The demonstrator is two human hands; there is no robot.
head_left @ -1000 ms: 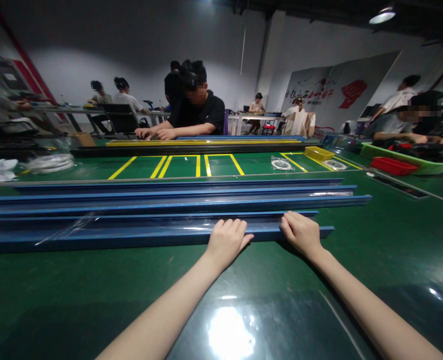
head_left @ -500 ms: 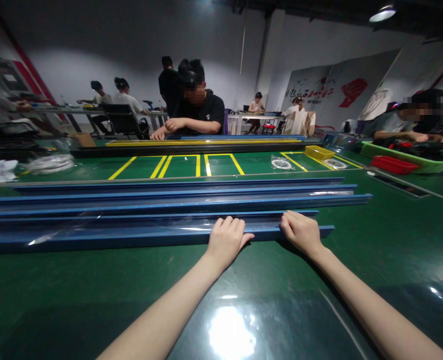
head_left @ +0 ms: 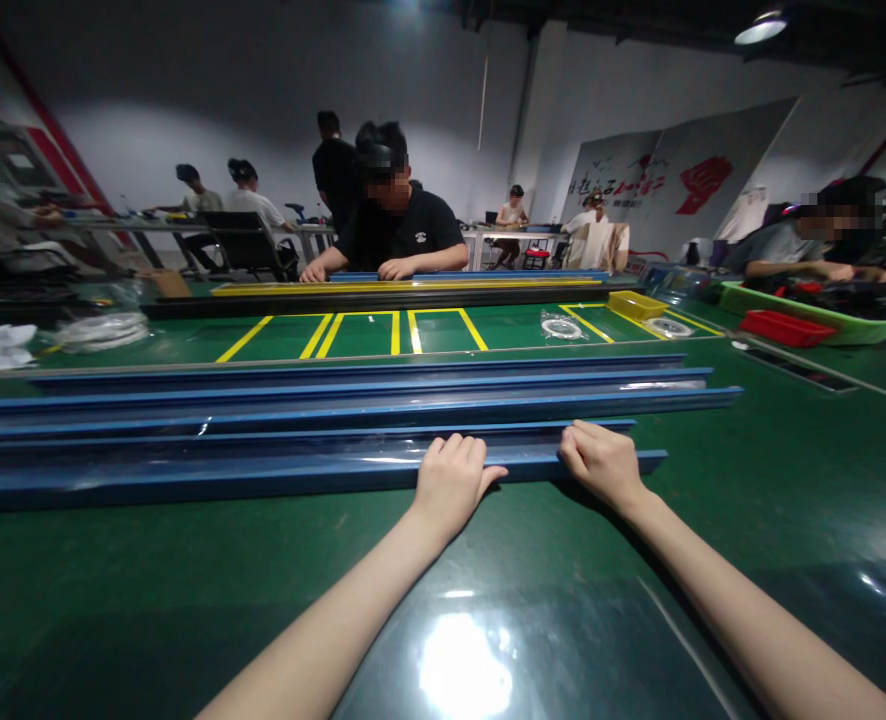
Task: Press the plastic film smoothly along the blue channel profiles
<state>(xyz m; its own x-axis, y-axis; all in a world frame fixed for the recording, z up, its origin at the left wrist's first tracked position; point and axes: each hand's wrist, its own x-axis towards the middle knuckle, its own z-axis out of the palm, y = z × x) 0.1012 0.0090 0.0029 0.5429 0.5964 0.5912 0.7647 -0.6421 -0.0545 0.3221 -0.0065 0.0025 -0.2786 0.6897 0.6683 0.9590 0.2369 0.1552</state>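
A long blue channel (head_left: 263,482) with clear film in it lies nearest to me on the green table (head_left: 338,560). My left hand (head_left: 452,482) is closed over its front edge, fingers curled inward and thumb pointing right. Near the channel's right end, my right hand (head_left: 602,462) is closed in a fist-like grip on the same edge; its fingertips are hidden. Right behind lies another blue channel (head_left: 338,409), which reaches further right, with a further blue rail (head_left: 263,374) at its back.
Beyond a table seam lie yellow tape lines, a coiled cable in a bag (head_left: 563,326), a yellow tray (head_left: 636,306) and a long black bar (head_left: 383,300). A red tray (head_left: 786,327) and a green bin (head_left: 863,322) stand at the right. People sit across and at the right.
Both my hands stay on the blue channel. The glare on the film at the left has shifted. The person across has lowered a hand to the rails and sits a little further right.
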